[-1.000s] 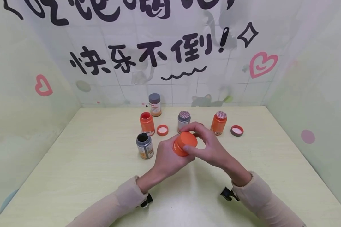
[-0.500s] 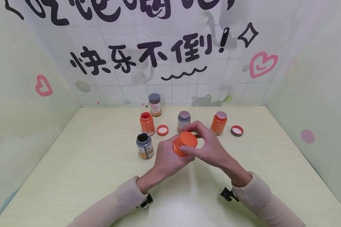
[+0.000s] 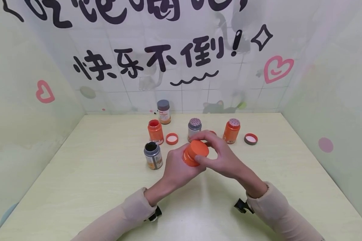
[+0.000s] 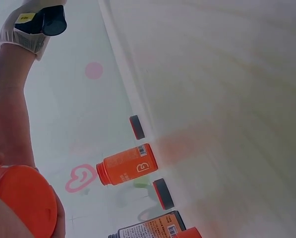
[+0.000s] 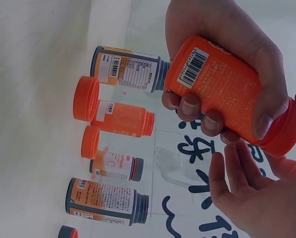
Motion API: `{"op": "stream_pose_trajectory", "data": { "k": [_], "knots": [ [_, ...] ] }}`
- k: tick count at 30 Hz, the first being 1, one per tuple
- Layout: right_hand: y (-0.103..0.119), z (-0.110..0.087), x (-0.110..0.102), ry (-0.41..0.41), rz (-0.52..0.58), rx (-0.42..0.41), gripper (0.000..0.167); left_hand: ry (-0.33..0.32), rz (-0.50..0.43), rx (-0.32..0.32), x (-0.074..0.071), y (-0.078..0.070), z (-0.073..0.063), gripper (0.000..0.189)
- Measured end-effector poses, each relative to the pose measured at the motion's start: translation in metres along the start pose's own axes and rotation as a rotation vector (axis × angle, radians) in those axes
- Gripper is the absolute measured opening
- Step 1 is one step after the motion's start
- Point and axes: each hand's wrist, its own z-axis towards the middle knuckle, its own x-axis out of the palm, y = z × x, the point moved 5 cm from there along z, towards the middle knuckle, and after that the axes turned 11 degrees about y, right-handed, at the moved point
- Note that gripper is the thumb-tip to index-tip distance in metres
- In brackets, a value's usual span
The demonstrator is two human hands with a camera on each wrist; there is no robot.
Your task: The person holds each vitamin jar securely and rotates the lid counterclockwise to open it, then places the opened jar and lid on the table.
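Observation:
An orange bottle [image 5: 217, 84] with an orange cap [image 3: 199, 148] is held over the middle of the table. Around its body curl the fingers of my left hand [image 3: 181, 167], with the thumb along the bottle near the cap in the right wrist view. My right hand [image 3: 224, 155] grips the cap between thumb and fingers. In the left wrist view the cap's round top [image 4: 31, 201] faces the camera, and the cap hides much of the right hand.
Uncapped grey [image 3: 153, 157] and orange [image 3: 155, 132] bottles stand left of the hands. Behind are a capped bottle [image 3: 164, 112], a foil-sealed grey bottle [image 3: 194, 129] and a foil-sealed orange bottle [image 3: 231, 131]. Loose lids include an orange one [image 3: 172, 139] and a grey one [image 3: 251, 139].
My right thumb shifted left on the cap, then back. Both hands stay in the same place on the bottle, and the standing bottles have not moved.

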Motion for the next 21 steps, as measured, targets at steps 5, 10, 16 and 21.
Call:
{"op": "stream_pose_trajectory", "data": {
  "k": [5,10,16,21],
  "knots": [
    [0.0021,-0.0002,0.0008,0.022,0.006,-0.018,0.046,-0.004,-0.009,0.009,-0.0002,-0.0001,-0.0004,0.037],
    [-0.0018,0.0008,-0.0010,-0.042,-0.009,0.025,0.045,0.004,-0.027,0.001,0.0003,0.0006,-0.0008,0.036],
    [-0.0028,0.0007,-0.0031,-0.087,-0.041,0.066,0.034,0.006,-0.037,-0.008,0.0007,0.0006,-0.0012,0.038],
    [-0.0003,0.0005,-0.0032,-0.044,-0.029,0.040,0.038,-0.002,-0.036,-0.003,0.0001,0.0003,-0.0010,0.036]
  ]
}}
